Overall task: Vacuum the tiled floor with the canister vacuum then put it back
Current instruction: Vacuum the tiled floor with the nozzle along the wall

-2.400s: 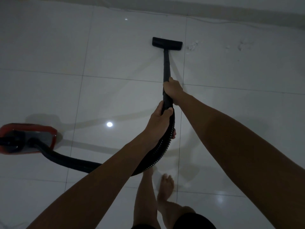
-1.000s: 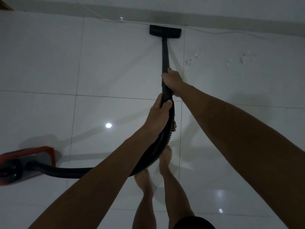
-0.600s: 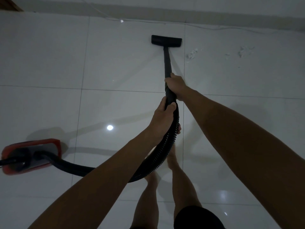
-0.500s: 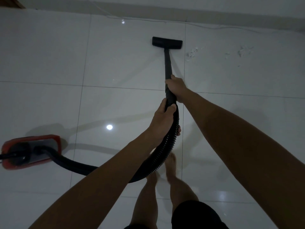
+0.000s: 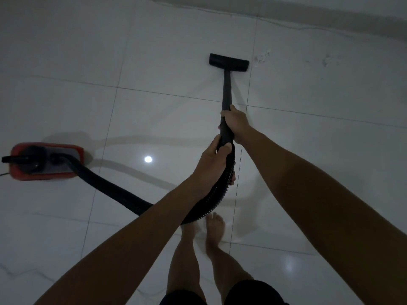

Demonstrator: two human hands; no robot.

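Observation:
A black vacuum wand (image 5: 226,89) slopes away from me to a flat black floor head (image 5: 229,62) resting on the white tiled floor (image 5: 154,62). My right hand (image 5: 236,123) grips the wand higher up. Just below it, my left hand (image 5: 212,160) grips the wand's handle end where the ribbed black hose (image 5: 114,190) joins. The hose curves left across the floor to the red canister vacuum (image 5: 44,161).
White debris specks (image 5: 262,58) lie right of the floor head, with more debris (image 5: 326,60) farther right. A wall base (image 5: 308,18) with a thin cord runs along the top. My bare feet (image 5: 214,227) stand below the hose.
The floor head has drawn back from the wall base toward me. The canister has come further into view on the left, and my feet have stepped.

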